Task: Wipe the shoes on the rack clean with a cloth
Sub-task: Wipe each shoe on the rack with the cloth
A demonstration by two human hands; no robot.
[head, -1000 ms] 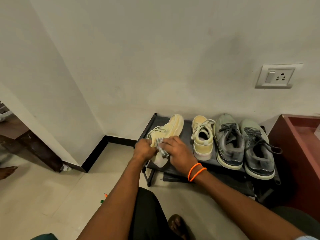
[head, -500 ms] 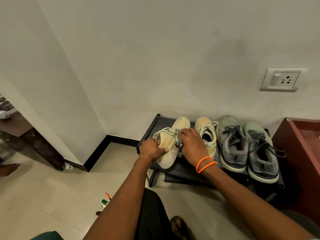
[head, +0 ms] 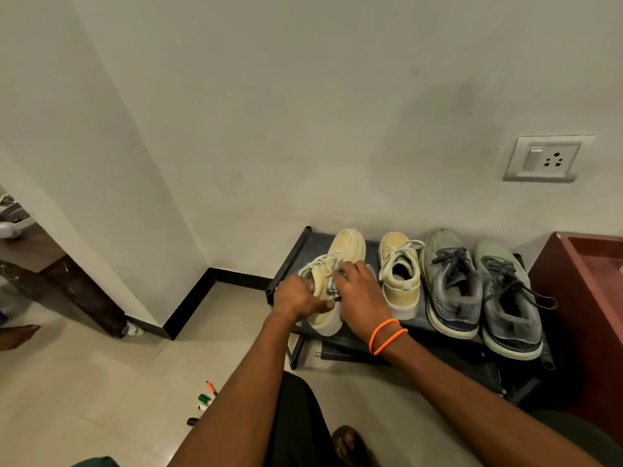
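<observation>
Your left hand (head: 298, 296) is clamped around the heel end of a pale yellow lace-up sneaker (head: 332, 274), fingers curled over its collar and thumb across the side. That shoe is tilted onto its side at the left end of a low black metal shoe rack (head: 293, 256), its toe pointing toward one o'clock and its heel hanging past the rack's front edge. Your right hand (head: 360, 294), at three o'clock from the left hand and just beside it, is closed on a small crumpled grey-and-white cloth (head: 332, 286), pressing it against the sneaker's upper near the laces. Two thin orange cord bracelets (head: 387, 335) circle your right wrist.

At three o'clock from the held shoe, the matching pale yellow sneaker (head: 399, 279) stands upright on the rack, toe toward the wall. Further along at three o'clock, a pair of worn grey-green running shoes with dark laces (head: 478, 288) sits side by side, touching each other. A white wall socket with a switch (head: 544, 160) is mounted on the wall at one o'clock from the rack. A few coloured marker pens (head: 205, 399) lie on the beige floor tiles at seven o'clock from your hands.
</observation>
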